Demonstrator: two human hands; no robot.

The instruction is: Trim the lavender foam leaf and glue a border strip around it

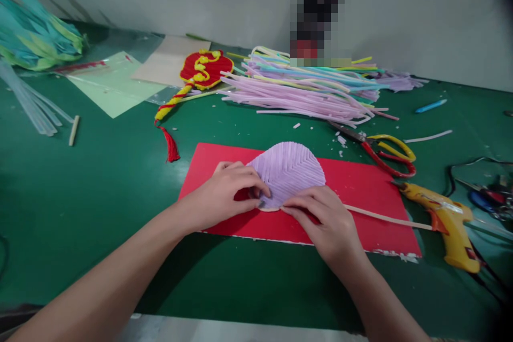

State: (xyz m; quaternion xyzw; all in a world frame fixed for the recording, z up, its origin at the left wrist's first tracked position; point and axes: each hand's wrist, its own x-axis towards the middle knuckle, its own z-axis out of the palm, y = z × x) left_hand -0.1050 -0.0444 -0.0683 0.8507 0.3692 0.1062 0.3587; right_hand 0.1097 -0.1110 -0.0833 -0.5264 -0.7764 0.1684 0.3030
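Observation:
A lilac fan-shaped piece [289, 171] covered in ridged pipe cleaners lies on a red sheet [360, 192]. My left hand [228, 192] presses its fingertips on the piece's lower left edge, fingers curled close together. My right hand [324, 219] pinches the piece's lower edge, where a thin wooden stick [385, 217] runs off to the right across the red sheet.
A yellow glue gun [449, 224] lies at the right, with yellow-and-red scissors [385, 152] behind it. A heap of pastel pipe cleaners [304, 91] and a red-and-yellow fan with a tassel [200, 72] lie further back. Clear glue sticks [32, 101] are at the left.

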